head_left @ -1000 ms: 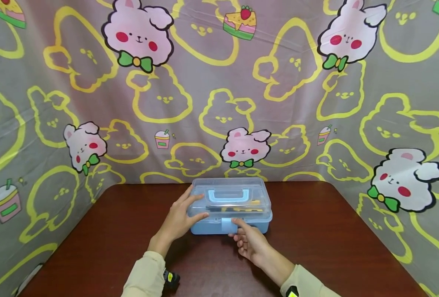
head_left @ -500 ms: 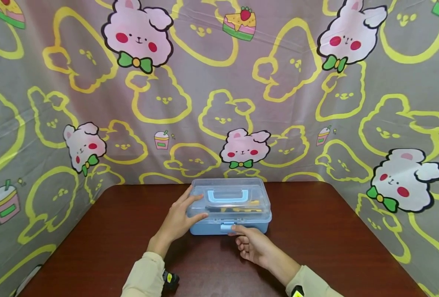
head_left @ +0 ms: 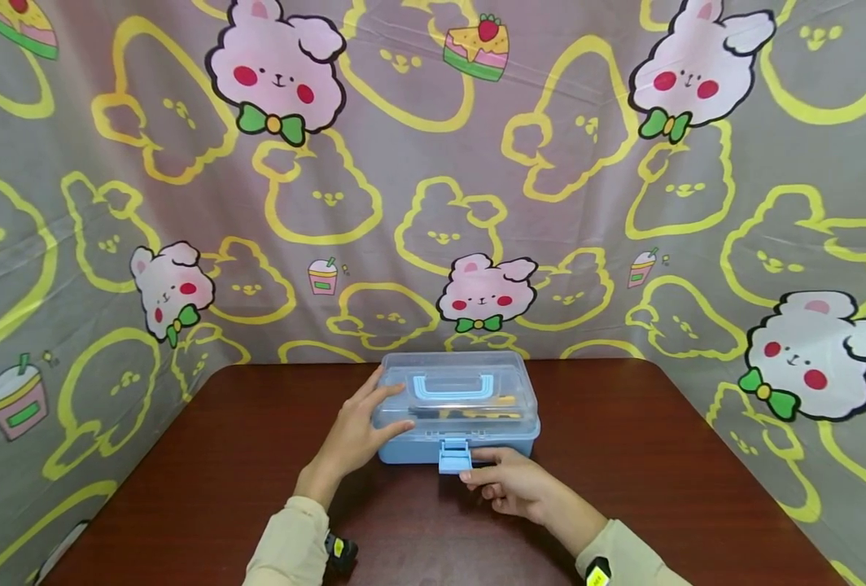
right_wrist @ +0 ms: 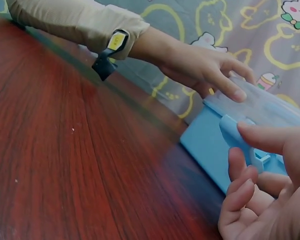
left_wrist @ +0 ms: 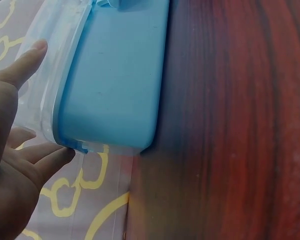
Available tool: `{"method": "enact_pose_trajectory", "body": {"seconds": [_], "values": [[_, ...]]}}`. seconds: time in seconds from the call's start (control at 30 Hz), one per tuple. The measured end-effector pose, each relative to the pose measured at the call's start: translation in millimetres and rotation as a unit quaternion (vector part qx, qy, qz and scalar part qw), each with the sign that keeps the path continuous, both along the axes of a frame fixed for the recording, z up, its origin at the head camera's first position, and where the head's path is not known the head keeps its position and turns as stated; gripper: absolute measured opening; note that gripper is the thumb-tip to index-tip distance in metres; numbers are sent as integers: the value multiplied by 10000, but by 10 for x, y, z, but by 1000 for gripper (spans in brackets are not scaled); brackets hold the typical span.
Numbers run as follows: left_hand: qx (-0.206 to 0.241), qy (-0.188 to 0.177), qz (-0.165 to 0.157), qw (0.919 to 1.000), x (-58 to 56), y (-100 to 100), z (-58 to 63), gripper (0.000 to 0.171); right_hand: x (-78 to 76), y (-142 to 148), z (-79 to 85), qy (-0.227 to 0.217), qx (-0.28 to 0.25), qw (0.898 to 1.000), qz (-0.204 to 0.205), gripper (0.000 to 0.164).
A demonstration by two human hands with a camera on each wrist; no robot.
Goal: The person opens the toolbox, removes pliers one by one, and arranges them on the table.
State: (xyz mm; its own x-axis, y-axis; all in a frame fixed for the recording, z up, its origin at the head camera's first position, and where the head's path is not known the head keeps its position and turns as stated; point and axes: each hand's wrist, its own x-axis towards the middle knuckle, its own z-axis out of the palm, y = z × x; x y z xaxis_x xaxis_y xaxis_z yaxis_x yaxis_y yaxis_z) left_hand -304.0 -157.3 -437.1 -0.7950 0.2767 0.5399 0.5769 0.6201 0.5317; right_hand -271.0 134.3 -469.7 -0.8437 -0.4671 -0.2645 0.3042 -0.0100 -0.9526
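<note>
A plastic storage box stands on the table, with a light blue base and a clear lid that is down. On top of the lid is a blue carry handle. My left hand rests at the box's left end, its thumb against the lid's front and its other fingers spread at the end wall. At the front, my right hand pinches the blue latch, which is tilted outward from the base. In the right wrist view the thumb lies on the latch. Yellow and dark items show dimly through the lid.
The dark red-brown wooden table extends around the box. A patterned curtain with rabbit faces hangs behind the table and along both sides. Each wrist wears a black band with a yellow tag.
The latch has swung from upright against the box front to outward, pulled by my right hand, which moved slightly down and to the right. My left hand stays at the box's left end.
</note>
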Motion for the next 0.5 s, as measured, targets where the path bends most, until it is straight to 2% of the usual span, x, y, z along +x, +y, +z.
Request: {"method": "enact_pose_trajectory", "body": {"seconds": [0.13,0.27,0.37,0.5], "values": [[-32,-49,-9,10000,-10,8,2,67,1,18,26,301,426,9986,-62,75],[-134,-97,-6,9999,-19,-3,21,67,-4,23,62,768,935,9926,-19,75],[-277,-285,3,9992,-19,-34,40,70,-9,28,83,1211,1291,9842,68,70],[-387,-493,22,9980,-17,-99,50,82,-24,38,103,1761,1644,9704,183,60]]}}
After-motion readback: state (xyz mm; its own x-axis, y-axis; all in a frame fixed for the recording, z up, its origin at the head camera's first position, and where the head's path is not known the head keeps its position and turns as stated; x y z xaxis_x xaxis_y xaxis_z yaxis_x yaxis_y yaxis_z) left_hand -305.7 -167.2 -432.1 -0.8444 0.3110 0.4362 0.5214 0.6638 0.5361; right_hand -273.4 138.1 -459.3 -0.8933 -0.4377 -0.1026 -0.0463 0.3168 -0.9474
